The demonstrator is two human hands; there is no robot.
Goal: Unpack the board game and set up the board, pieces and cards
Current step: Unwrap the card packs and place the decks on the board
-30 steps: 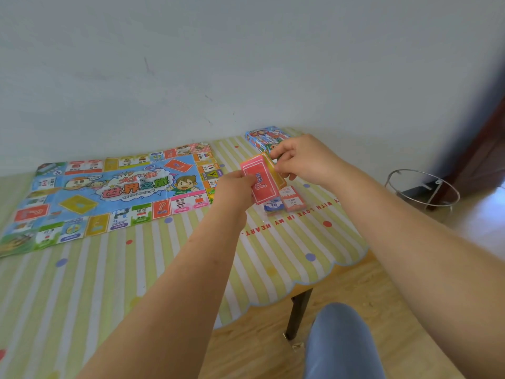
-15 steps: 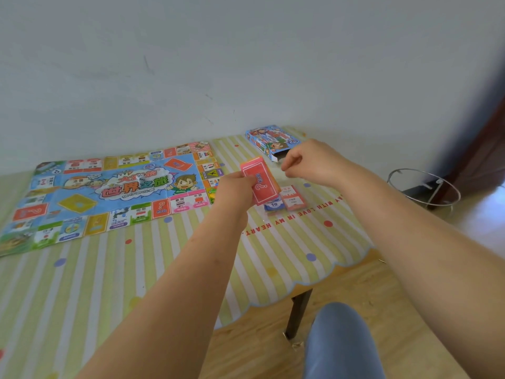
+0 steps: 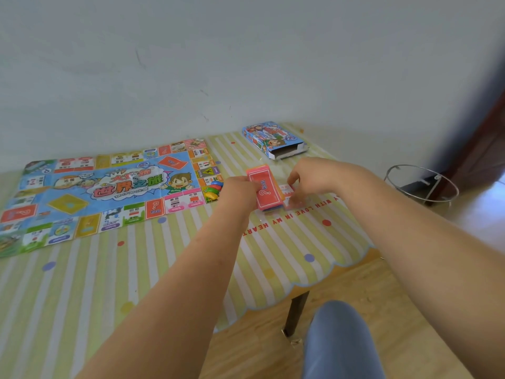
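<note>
We have the board (image 3: pixel 109 187) unfolded at ten o'clock, the box (image 3: pixel 270 139) open at one o'clock. Our left hand (image 3: pixel 240 192) grips the red card deck (image 3: pixel 266 190). Our right hand (image 3: pixel 314 176), at its three o'clock, reaches loose cards (image 3: pixel 289 191) on the tablecloth (image 3: pixel 273 255); pinching or not, we cannot tell. Coloured pieces (image 3: pixel 213 191) heaped by the board and the cards look unplaced; nothing blocks them.

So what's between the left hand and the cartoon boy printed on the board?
A heap of green, yellow, red and blue plastic pieces at the right edge of the colourful paper board, beside the left hand. Head view.
</note>
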